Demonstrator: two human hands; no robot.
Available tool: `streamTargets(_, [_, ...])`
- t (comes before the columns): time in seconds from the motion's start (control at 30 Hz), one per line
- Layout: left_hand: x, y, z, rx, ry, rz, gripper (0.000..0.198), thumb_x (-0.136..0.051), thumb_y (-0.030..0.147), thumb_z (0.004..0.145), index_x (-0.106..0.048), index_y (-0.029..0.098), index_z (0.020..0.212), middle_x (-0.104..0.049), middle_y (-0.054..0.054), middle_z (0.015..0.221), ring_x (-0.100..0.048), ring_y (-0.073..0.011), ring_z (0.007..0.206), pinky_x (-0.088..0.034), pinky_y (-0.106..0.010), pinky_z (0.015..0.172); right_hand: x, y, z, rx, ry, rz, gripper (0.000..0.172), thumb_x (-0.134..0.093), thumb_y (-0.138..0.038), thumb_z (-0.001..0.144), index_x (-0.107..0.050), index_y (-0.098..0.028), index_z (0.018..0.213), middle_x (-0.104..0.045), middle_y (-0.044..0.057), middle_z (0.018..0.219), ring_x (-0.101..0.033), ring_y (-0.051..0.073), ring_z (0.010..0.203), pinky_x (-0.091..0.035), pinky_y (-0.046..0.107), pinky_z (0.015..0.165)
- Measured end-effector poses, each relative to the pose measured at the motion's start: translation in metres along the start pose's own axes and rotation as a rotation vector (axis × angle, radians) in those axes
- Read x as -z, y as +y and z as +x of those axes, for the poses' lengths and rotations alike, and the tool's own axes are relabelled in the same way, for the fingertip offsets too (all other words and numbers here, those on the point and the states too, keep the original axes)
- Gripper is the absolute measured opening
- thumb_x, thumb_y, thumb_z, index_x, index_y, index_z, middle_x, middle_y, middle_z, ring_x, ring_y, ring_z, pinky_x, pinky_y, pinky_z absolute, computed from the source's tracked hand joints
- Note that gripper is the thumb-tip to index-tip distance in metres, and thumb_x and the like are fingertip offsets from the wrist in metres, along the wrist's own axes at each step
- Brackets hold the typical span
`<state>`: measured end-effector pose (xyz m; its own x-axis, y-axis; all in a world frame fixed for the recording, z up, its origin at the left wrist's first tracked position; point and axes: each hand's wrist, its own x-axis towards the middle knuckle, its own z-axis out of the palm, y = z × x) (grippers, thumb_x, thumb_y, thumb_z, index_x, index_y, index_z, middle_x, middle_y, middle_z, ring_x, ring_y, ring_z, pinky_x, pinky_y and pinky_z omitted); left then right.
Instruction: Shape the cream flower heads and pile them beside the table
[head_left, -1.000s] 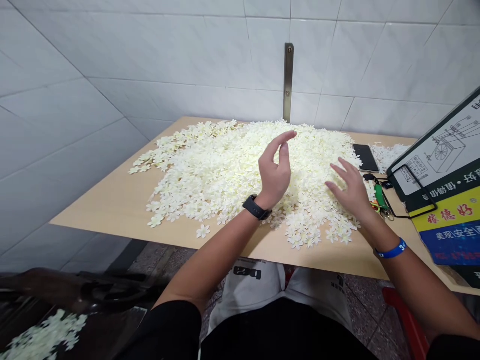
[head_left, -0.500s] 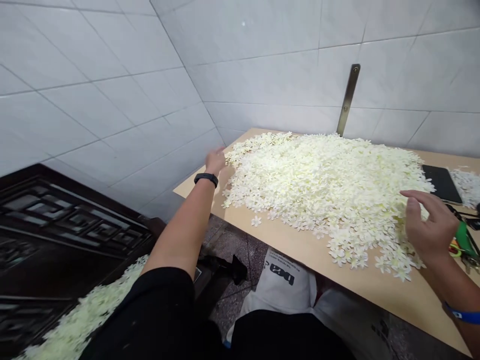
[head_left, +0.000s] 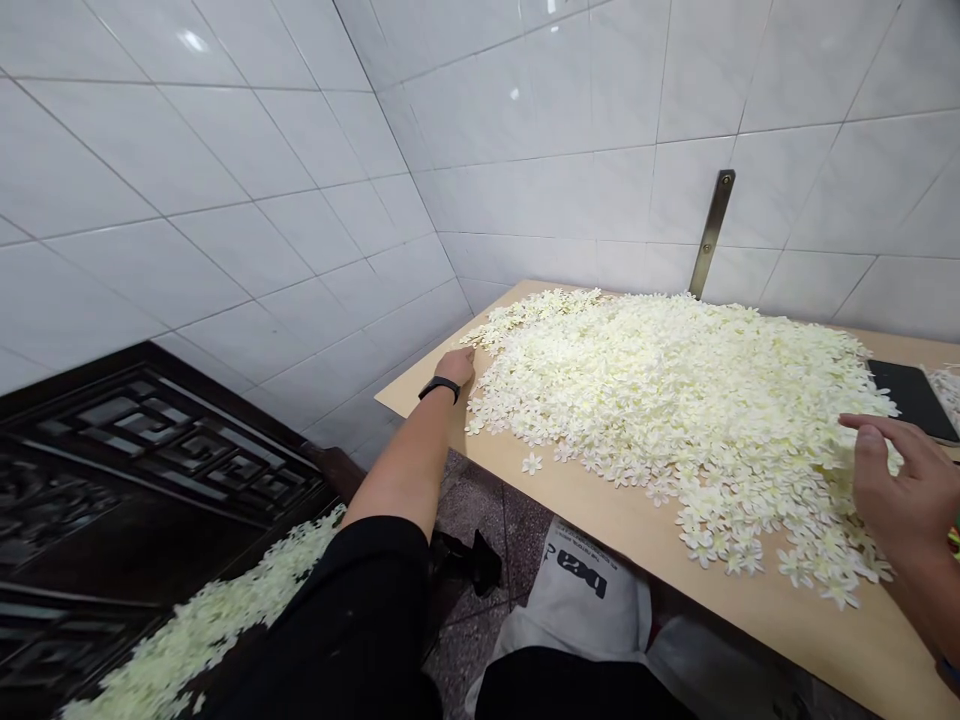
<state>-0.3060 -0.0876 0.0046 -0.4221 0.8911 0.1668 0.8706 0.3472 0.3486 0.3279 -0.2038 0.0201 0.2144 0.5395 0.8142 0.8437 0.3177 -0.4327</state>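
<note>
A broad heap of white artificial flower heads (head_left: 660, 390) with pale yellow-green centres covers much of a light wooden board (head_left: 592, 520). My left hand (head_left: 455, 367), wearing a black wristband, rests at the heap's left edge, back toward me. Its fingertips reach the nearest flowers, but the fingers are mostly hidden, so whether it grips any is unclear. My right hand (head_left: 904, 485) hovers over the heap's right end, index finger stretched out and thumb apart from it, with nothing visible between them. A single flower (head_left: 532, 463) lies near the front edge.
A dark flat tablet-like object (head_left: 916, 398) lies right of the heap. A metal bracket (head_left: 712, 235) stands against the tiled wall behind. Dark carved wooden furniture (head_left: 180, 430) at lower left holds more flowers (head_left: 225, 610). A printed white sack (head_left: 581, 600) is below the board's front edge.
The view has tilted up and shifted left. My left hand has come nearer along the heap's left edge. My right hand keeps about the same pose above the right end.
</note>
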Motion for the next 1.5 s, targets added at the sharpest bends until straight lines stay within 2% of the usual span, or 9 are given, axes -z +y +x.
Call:
streamTargets(0.4, [-0.003, 0.0, -0.003, -0.005, -0.012, 0.004, 0.039, -0.051, 0.023, 0.093, -0.063, 0.011, 0.129, -0.068, -0.016, 0.12, -0.061, -0.029, 0.111, -0.049, -0.037, 0.097, 0.0, -0.002, 0.0, 0.004, -0.027, 0.042, 0.021, -0.054, -0.027, 0.087, -0.075, -0.025, 0.088, -0.078, 0.011, 0.087, -0.076, 0.03, 0.083, -0.057, 0.041, 0.08])
streamTargets(0.67, [0.0, 0.009, -0.016, 0.006, -0.005, -0.029, 0.027, -0.054, 0.027, 0.091, -0.072, 0.011, 0.104, -0.066, -0.018, 0.122, -0.06, -0.0293, 0.112, -0.048, -0.037, 0.099, 0.0, -0.005, -0.001, -0.009, -0.041, 0.07, 0.02, -0.054, -0.029, 0.087, -0.074, -0.026, 0.084, -0.079, 0.01, 0.086, -0.077, 0.031, 0.084, -0.058, 0.042, 0.08])
streamTargets(0.83, [0.013, 0.028, -0.03, 0.029, 0.082, -0.102, 0.034, -0.054, 0.024, 0.091, -0.063, 0.006, 0.118, -0.068, -0.02, 0.116, -0.06, -0.0302, 0.11, -0.05, -0.041, 0.097, 0.002, -0.009, 0.0, -0.039, -0.074, 0.096, 0.021, -0.053, -0.03, 0.09, -0.073, -0.024, 0.085, -0.079, 0.01, 0.088, -0.076, 0.029, 0.086, -0.058, 0.041, 0.084])
streamTargets(1.0, [0.028, 0.108, -0.078, -0.228, 0.23, -0.256, 0.04, -0.046, 0.028, 0.102, -0.052, 0.014, 0.139, -0.058, -0.016, 0.14, -0.06, -0.0207, 0.12, -0.054, -0.034, 0.101, 0.008, -0.016, -0.002, -0.056, -0.053, 0.186, 0.021, -0.056, -0.029, 0.091, -0.076, -0.023, 0.086, -0.078, 0.009, 0.086, -0.075, 0.028, 0.082, -0.058, 0.043, 0.08])
streamTargets(1.03, [0.028, 0.132, -0.098, -0.362, 0.236, -0.302, 0.036, -0.048, 0.03, 0.102, -0.056, 0.019, 0.135, -0.06, -0.012, 0.138, -0.062, -0.0182, 0.117, -0.056, -0.032, 0.1, 0.01, -0.019, -0.003, -0.086, -0.09, 0.247, 0.021, -0.058, -0.031, 0.092, -0.076, -0.023, 0.087, -0.077, 0.009, 0.085, -0.074, 0.027, 0.08, -0.058, 0.043, 0.079])
streamTargets(1.13, [0.023, 0.206, -0.175, -1.118, 0.247, -0.494, 0.029, -0.059, 0.029, 0.1, -0.06, 0.02, 0.127, -0.069, -0.009, 0.124, -0.064, -0.0195, 0.119, -0.058, -0.04, 0.103, 0.017, -0.031, -0.006, -0.216, -0.403, 0.579, 0.027, -0.066, -0.048, 0.091, -0.079, -0.026, 0.1, -0.078, 0.008, 0.09, -0.073, 0.024, 0.078, -0.061, 0.039, 0.074])
streamTargets(1.23, [0.008, 0.272, -0.24, -1.52, 0.181, -0.59, 0.035, -0.058, 0.022, 0.1, -0.055, 0.018, 0.135, -0.07, -0.011, 0.125, -0.066, -0.0179, 0.118, -0.062, -0.035, 0.097, 0.017, -0.038, -0.007, -0.375, -0.76, 0.955, 0.057, -0.073, -0.068, 0.078, -0.077, -0.028, 0.119, -0.078, 0.011, 0.108, -0.076, 0.027, 0.092, -0.066, 0.04, 0.077])
streamTargets(1.33, [-0.013, 0.322, -0.264, -1.571, 0.049, -0.677, 0.029, -0.052, 0.027, 0.103, -0.058, 0.021, 0.132, -0.069, -0.011, 0.128, -0.066, -0.0182, 0.121, -0.06, -0.035, 0.102, 0.013, -0.032, -0.006, -0.539, -0.87, 1.1, 0.059, -0.08, -0.068, 0.071, -0.08, -0.024, 0.111, -0.079, 0.012, 0.107, -0.076, 0.03, 0.096, -0.066, 0.045, 0.084])
streamTargets(1.5, [-0.04, 0.365, -0.249, -1.564, -0.072, -0.694, 0.036, -0.05, 0.035, 0.104, -0.061, 0.014, 0.133, -0.069, -0.016, 0.127, -0.066, -0.0229, 0.121, -0.057, -0.041, 0.104, 0.007, -0.015, 0.001, -0.754, -0.735, 1.141, 0.046, -0.091, -0.056, 0.063, -0.081, -0.022, 0.091, -0.079, 0.008, 0.09, -0.074, 0.021, 0.082, -0.065, 0.038, 0.082])
